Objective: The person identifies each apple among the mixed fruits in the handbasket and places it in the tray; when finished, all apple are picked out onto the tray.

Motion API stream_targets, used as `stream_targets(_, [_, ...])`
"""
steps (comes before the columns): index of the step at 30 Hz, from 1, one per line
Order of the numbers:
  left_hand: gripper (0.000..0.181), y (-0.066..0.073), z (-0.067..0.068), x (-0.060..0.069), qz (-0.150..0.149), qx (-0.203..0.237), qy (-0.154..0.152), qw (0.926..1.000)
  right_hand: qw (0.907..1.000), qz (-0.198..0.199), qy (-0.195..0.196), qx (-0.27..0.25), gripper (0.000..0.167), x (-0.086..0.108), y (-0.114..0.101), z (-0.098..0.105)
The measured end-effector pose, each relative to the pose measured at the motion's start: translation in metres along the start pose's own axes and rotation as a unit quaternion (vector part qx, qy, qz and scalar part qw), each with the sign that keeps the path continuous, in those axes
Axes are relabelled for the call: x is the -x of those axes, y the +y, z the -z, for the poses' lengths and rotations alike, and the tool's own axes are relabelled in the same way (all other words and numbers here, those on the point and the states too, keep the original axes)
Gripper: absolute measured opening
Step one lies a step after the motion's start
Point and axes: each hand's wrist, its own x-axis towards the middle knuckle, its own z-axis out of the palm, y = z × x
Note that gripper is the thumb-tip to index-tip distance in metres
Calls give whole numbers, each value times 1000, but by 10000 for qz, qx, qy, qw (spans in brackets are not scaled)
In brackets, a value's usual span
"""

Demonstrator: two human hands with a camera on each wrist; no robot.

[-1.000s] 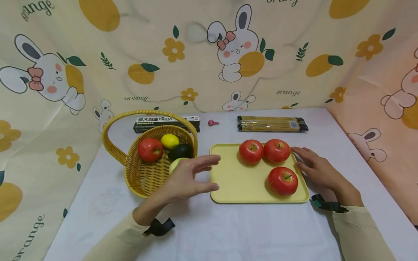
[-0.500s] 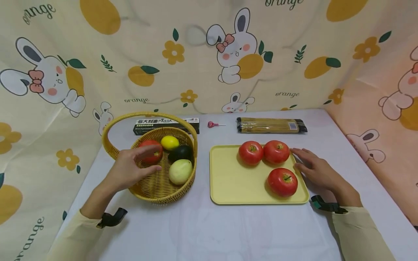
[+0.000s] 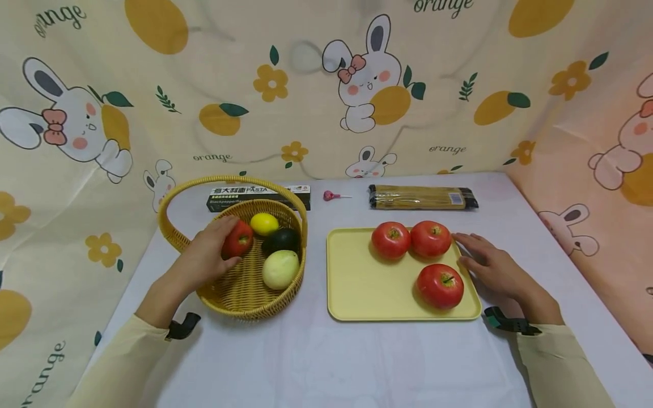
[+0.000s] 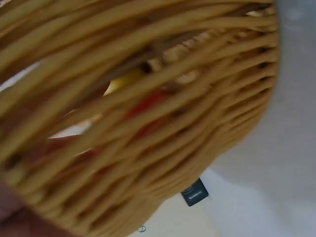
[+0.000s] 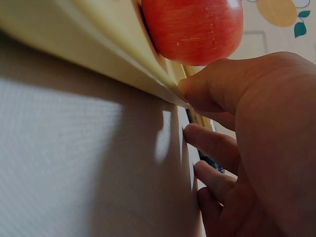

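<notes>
In the head view, my left hand (image 3: 206, 255) reaches over the left rim of a wicker basket (image 3: 250, 311). Its thumb and fingers curve round a red apple (image 3: 240, 239) inside, partly hiding it. In the same basket lie a lemon (image 3: 264, 224), a dark green avocado-like fruit (image 3: 282, 242) and a pale green round fruit (image 3: 280, 270). Woven basket wall (image 4: 163, 113) fills most of the left wrist view. My right hand (image 3: 492, 266) rests at the right edge of a yellow tray (image 3: 367, 289), its thumb touching the rim in the right wrist view.
On the tray are three red apples, one (image 3: 440, 286) nearest the front. A pasta box (image 3: 224, 199) stands behind the basket. Farther back lie a pink lollipop-like item (image 3: 331, 195) and a wrapped bundle of noodles (image 3: 418, 197). Printed cloth (image 3: 306, 113) walls the table's back and sides.
My left hand has swung left from beside the tray to the basket, then closed round the apple there. The right hand stays at the tray's edge.
</notes>
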Motion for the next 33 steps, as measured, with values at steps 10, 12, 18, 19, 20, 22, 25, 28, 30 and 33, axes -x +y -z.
stream_targets(10, [68, 1, -7, 0, 327, -525, 299, 9976, 10000, 40, 32, 69, 73, -2, -1, 0])
stream_targets(12, [68, 2, -8, -1, 351, -399, 278, 9982, 9999, 56, 44, 73, 72, -2, -2, 1])
stream_targets(18, [76, 1, -12, -3, 272, -512, 52, 9983, 10000, 52, 31, 56, 72, -3, -1, 1])
stream_targets(19, [77, 1, -13, -3, 272, -565, 45, 9980, 10000, 50, 30, 56, 72, -3, -1, 1])
stream_targets(20, [76, 1, -14, -4, 263, -580, 61, 9979, 10000, 34, 24, 55, 72, -3, -1, 1])
stream_targets(22, [77, 1, -15, -4, 265, -539, 89, 9982, 10000, 19, 21, 65, 72, -2, -1, 1])
stream_targets(25, [79, 3, -15, -5, 280, -437, 69, 9986, 10000, -35, 6, 60, 73, -1, -1, 1])
stream_targets(28, [83, 5, -16, -4, 273, -382, 89, 9989, 10000, -69, -6, 22, 74, 0, 0, 0])
stream_targets(30, [83, 8, -15, -2, 213, -382, 167, 9989, 10000, -71, -7, -15, 75, 0, 1, 0])
stream_targets(33, [84, 16, -13, 4, 167, -361, 306, 9987, 10000, -69, -20, -62, 75, 0, 1, 1])
